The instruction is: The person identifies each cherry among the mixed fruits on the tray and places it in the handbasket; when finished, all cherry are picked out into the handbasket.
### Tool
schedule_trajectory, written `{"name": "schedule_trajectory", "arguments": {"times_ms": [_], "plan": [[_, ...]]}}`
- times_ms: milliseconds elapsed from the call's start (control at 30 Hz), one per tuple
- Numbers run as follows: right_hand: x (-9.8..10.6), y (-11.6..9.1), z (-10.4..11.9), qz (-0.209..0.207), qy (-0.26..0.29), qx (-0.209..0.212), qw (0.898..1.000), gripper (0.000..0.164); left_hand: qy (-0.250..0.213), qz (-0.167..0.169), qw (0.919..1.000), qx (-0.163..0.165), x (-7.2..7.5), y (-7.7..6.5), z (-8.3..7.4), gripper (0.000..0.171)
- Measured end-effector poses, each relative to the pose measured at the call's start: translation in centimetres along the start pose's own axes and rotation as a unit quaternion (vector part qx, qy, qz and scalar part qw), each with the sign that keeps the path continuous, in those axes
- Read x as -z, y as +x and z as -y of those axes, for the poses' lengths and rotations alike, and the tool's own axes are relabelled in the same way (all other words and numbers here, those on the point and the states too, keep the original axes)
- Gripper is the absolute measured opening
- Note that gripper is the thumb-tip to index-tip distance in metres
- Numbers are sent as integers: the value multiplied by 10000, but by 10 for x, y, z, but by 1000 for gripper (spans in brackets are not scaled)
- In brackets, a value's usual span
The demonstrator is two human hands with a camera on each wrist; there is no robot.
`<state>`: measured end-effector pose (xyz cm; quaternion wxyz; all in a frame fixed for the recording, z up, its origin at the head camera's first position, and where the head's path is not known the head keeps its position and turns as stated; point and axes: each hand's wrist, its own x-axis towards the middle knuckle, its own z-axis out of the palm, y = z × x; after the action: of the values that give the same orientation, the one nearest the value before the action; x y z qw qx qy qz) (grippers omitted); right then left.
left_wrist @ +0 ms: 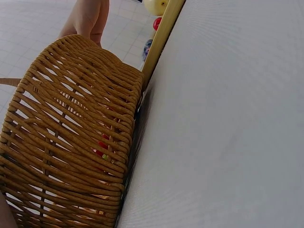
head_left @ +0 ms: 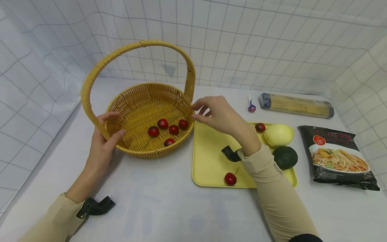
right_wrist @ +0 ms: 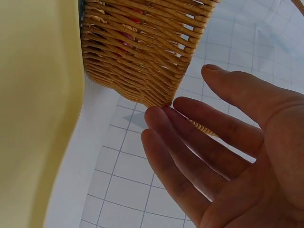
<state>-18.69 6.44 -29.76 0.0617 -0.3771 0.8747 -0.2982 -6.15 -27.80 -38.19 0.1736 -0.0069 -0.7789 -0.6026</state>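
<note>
A round yellow wicker basket (head_left: 142, 153) with a tall arched handle (head_left: 145, 43) stands at the left, several red cherries (head_left: 153, 131) inside it. At its left side my left hand (head_left: 101, 144) grips the rim by the handle's base, thumb over the edge; in the left wrist view that hand is mostly hidden. My right hand (head_left: 219, 114) is at the basket's right rim, over the tray's far left corner. In the right wrist view its fingers (right_wrist: 166, 156) are extended, the thumb apart, nothing held, and fingertips at the rim; contact is unclear.
A yellow tray (head_left: 208, 168) carries a cherry (head_left: 230, 179) in front, another cherry (head_left: 260, 127), a pale yellow fruit (head_left: 278, 135) and a dark green avocado-like fruit (head_left: 285, 157). Beyond are a lollipop (head_left: 251, 107), a wrapped yellow bundle (head_left: 297, 105) and a black noodle packet (head_left: 338, 157).
</note>
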Motion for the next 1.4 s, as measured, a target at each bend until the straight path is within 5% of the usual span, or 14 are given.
{"name": "schedule_trajectory", "arguments": {"times_ms": [500,967,1400], "plan": [[6,-6,-7,0,43,11,10000,23,-29,-122,9999,-48,2,2,-1,52],[27,-57,-50,-83,657,-744,9950,22,74,-22,10000,-20,1,1,-1,53],[76,-95,-88,-122,670,-1375,9882,30,166,-35,9998,36,1,0,-1,54]]}}
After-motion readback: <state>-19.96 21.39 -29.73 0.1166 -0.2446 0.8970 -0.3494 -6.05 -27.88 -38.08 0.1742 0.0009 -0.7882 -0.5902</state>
